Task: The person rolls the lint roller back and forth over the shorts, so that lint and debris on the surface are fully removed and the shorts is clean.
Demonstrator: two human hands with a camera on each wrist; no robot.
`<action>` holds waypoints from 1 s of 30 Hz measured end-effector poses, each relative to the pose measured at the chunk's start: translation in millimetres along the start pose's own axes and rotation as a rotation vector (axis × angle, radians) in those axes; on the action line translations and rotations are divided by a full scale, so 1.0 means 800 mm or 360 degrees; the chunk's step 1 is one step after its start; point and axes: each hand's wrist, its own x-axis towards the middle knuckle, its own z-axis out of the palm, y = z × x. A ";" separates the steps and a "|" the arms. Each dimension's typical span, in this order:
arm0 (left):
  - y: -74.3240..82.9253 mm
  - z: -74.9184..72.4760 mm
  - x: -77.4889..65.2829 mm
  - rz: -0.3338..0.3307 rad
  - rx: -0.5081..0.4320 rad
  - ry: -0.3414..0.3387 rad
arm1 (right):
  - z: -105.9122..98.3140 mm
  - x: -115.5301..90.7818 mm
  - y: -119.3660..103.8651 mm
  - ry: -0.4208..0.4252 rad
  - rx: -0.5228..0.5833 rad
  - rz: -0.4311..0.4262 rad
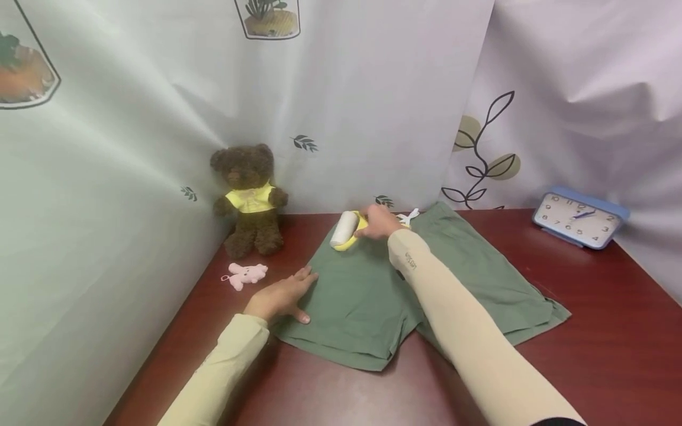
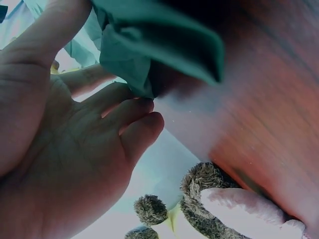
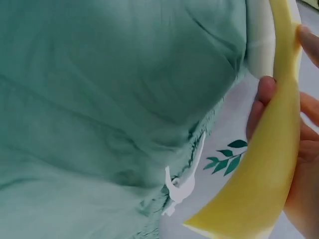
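Green shorts point(image 1: 357, 302) lie spread on the dark red table, a white drawstring point(image 3: 182, 189) showing at the waistband. My right hand point(image 1: 380, 222) grips the yellow handle point(image 3: 269, 149) of a lint roller, its white roll point(image 1: 344, 229) at the upper left part of the shorts. In the right wrist view the fingers wrap the handle. At the left leg's outer edge, my left hand point(image 1: 282, 296) rests with fingers extended, touching the cloth. The left wrist view shows its palm point(image 2: 75, 144) beside a raised fold of the green cloth point(image 2: 164, 45).
A brown teddy bear point(image 1: 247, 201) in a yellow top sits against the back wall at left. A small pink plush toy point(image 1: 246, 274) lies in front of it. A blue-framed clock point(image 1: 579, 218) stands at the back right. Patterned wall sheeting point(image 1: 373, 89) borders the table.
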 end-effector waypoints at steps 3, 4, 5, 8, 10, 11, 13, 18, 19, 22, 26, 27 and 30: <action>0.000 0.000 0.001 -0.0009 0.0006 -0.0009 | -0.002 0.004 0.003 -0.0063 -0.0042 -0.0009; 0.000 0.000 0.001 -0.0013 0.0011 -0.0009 | -0.004 0.005 0.005 -0.0112 -0.0036 0.0013; 0.000 0.000 0.001 -0.0010 0.0018 -0.0008 | -0.006 0.006 0.008 -0.0158 -0.0031 0.0034; 0.001 0.000 0.003 -0.0012 0.0044 -0.0003 | -0.011 0.008 0.017 -0.0286 -0.0003 0.0104; 0.002 -0.001 0.004 -0.0006 0.0056 0.0007 | -0.015 0.009 0.023 -0.0346 0.0017 0.0125; 0.003 -0.001 0.004 -0.0005 0.0061 0.0012 | -0.017 0.009 0.026 -0.0364 0.0025 0.0119; 0.004 -0.001 0.005 -0.0001 0.0069 0.0019 | -0.023 0.008 0.032 -0.0393 0.0028 0.0113; 0.006 0.000 0.004 -0.0011 0.0075 0.0012 | -0.038 0.007 0.049 -0.0447 -0.0036 0.0040; 0.007 0.000 0.004 -0.0014 0.0079 0.0006 | -0.041 0.006 0.054 -0.0462 -0.0049 0.0030; 0.010 0.000 0.004 -0.0004 0.0088 0.0006 | -0.054 0.001 0.069 -0.0507 -0.0074 0.0030; 0.012 -0.001 0.004 -0.0003 0.0086 0.0004 | -0.071 -0.006 0.089 -0.0569 -0.0092 0.0037; 0.012 -0.001 0.004 -0.0003 0.0085 0.0003 | -0.076 -0.007 0.093 -0.0584 -0.0092 0.0048; 0.011 -0.001 0.004 -0.0010 0.0085 -0.0003 | -0.086 -0.013 0.104 -0.0598 -0.0096 0.0091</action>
